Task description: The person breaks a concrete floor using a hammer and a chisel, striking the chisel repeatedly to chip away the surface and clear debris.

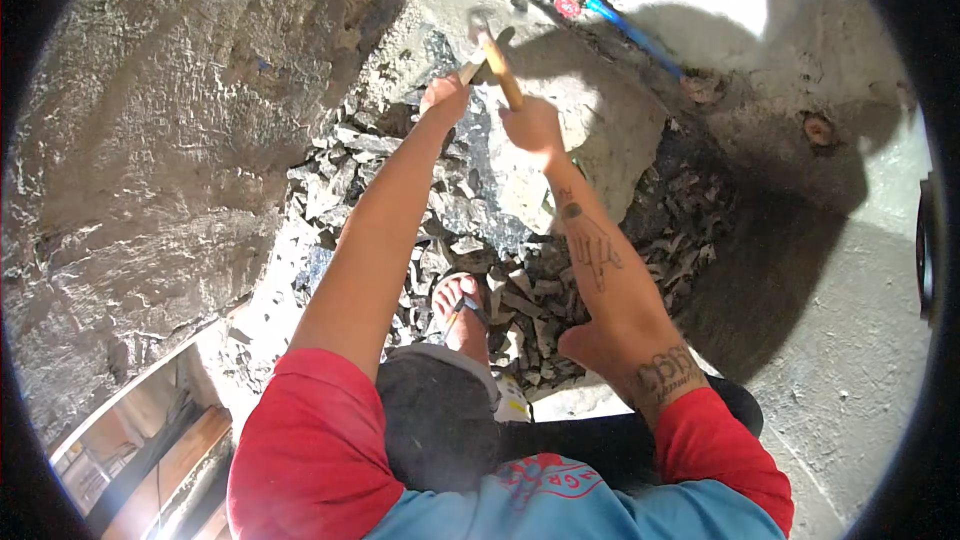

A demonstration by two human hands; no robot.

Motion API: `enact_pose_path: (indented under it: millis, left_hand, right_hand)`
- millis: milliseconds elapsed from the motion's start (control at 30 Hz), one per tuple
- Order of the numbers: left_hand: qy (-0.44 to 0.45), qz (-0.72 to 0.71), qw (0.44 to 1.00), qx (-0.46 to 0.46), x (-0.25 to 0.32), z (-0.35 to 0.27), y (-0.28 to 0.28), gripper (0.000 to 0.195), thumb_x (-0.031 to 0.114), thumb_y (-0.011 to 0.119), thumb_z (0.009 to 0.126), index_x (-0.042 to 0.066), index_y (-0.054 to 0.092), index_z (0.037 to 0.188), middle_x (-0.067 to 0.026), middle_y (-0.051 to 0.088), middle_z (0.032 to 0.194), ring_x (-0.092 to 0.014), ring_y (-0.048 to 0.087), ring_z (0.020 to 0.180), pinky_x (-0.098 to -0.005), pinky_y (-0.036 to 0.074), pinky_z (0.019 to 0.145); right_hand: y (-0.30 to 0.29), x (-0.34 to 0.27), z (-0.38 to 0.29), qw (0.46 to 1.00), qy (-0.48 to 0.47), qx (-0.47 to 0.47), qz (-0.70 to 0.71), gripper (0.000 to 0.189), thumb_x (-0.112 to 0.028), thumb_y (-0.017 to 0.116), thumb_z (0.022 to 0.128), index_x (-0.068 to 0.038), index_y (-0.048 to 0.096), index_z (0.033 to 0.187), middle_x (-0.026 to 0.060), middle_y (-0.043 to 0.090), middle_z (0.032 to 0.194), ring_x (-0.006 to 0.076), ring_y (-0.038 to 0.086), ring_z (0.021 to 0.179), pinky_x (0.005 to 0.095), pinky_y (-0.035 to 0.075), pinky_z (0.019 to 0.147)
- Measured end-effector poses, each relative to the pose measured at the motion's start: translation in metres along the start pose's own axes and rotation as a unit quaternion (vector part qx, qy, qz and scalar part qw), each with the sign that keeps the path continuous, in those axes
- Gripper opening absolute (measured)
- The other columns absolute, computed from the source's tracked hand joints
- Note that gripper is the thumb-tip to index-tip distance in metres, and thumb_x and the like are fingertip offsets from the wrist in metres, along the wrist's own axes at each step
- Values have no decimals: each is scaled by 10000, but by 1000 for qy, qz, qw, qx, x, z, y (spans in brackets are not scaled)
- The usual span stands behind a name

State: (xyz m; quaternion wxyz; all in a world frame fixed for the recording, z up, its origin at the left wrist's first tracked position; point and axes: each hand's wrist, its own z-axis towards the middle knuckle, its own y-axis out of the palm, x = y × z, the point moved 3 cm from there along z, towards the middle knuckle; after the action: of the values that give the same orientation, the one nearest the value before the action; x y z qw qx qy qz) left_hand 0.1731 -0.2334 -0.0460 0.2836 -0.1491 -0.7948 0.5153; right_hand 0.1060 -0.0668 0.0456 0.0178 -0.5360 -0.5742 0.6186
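Observation:
My left hand (447, 99) grips a pale, narrow bar (472, 68), which looks like a chisel. Its far end lies behind the hammer, so I cannot tell where the tip rests. In my right hand (534, 127) is the wooden handle of a hammer (504, 75). The hammer's head, blurred, is over the far end of the bar, and whether they touch is not clear. Both hands are above a floor slab (619, 157) with a rough, broken edge. Broken chunks of concrete or tile (450, 214) lie below and around my hands.
A blue pipe (630, 31) with a red valve handle (568, 6) runs along the far wall. A rough plastered wall (187, 112) rises on the left. My sandalled foot (463, 307) stands among the rubble. Wooden boards (184, 450) show at the lower left, beyond an edge.

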Motion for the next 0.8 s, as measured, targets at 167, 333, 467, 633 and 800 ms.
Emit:
enact_pose_path:
  millis: [167,333,467,633,800]
  left_hand:
    - [-60,-29,998,-22,-7,9,1,342,327,444,910,92,658,1035,-148,662,1022,-305,643,965,-398,522,817]
    - [-17,4,999,-42,17,1,-10,355,294,386,928,96,656,1045,-135,659,1039,-311,640,976,-409,513,845]
    - [-3,17,1000,-1,24,-4,-8,307,253,414,923,107,661,1032,-127,662,1036,-290,646,971,-388,531,812]
    - [0,21,1000,22,2,5,-4,398,309,375,933,35,662,978,-161,671,967,-298,647,967,-373,523,831]
    - [-65,-31,997,-24,24,-6,-9,422,320,355,931,44,667,1002,-158,658,1033,-310,640,975,-385,511,850]
  right_hand:
    - [-101,-96,-9,945,-162,269,94,345,-274,689,794,52,580,766,209,566,609,254,532,475,348,428,480]
    - [-43,-45,-9,937,-85,309,139,227,-198,597,829,27,568,837,227,613,693,366,624,634,412,481,568]
    - [-1,13,4,996,85,18,-15,344,-260,584,757,38,650,917,251,639,780,396,633,774,435,498,726]
    - [-91,-66,8,955,-119,257,86,357,-327,646,792,25,610,738,240,584,633,398,600,598,437,465,543]
    - [-118,-85,-3,860,-204,435,174,241,-195,663,801,22,571,750,167,545,549,314,565,513,376,445,495]
